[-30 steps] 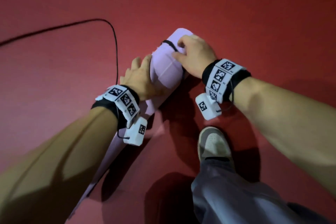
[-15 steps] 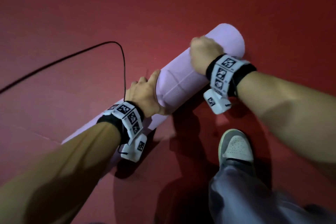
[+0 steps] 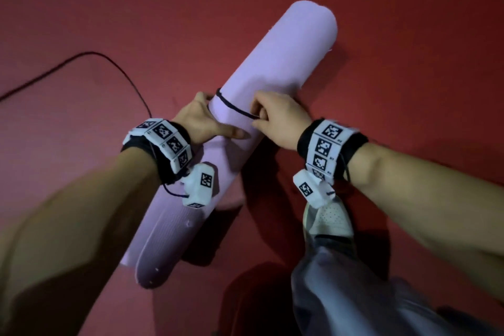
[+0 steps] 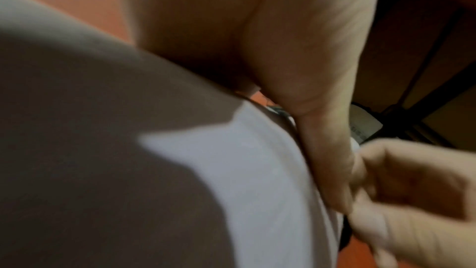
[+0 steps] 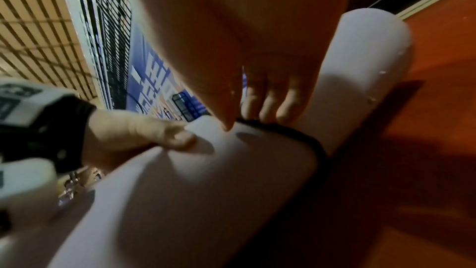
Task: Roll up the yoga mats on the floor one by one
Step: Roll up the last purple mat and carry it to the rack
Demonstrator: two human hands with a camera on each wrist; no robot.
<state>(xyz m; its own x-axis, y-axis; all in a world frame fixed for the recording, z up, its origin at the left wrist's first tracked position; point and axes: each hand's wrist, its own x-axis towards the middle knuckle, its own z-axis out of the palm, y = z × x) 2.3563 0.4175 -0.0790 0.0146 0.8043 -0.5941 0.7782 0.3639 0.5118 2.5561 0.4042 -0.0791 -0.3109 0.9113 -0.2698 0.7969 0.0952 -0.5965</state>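
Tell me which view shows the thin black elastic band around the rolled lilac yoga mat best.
The head view: the thin black elastic band crosses the rolled lilac yoga mat clearly, the right hand pinching it. The right wrist view shows it darker, wrapping the far side; the left wrist view shows only a blurred sliver.

Lilac yoga mat, rolled, black-banded, lies diagonally on red floor.
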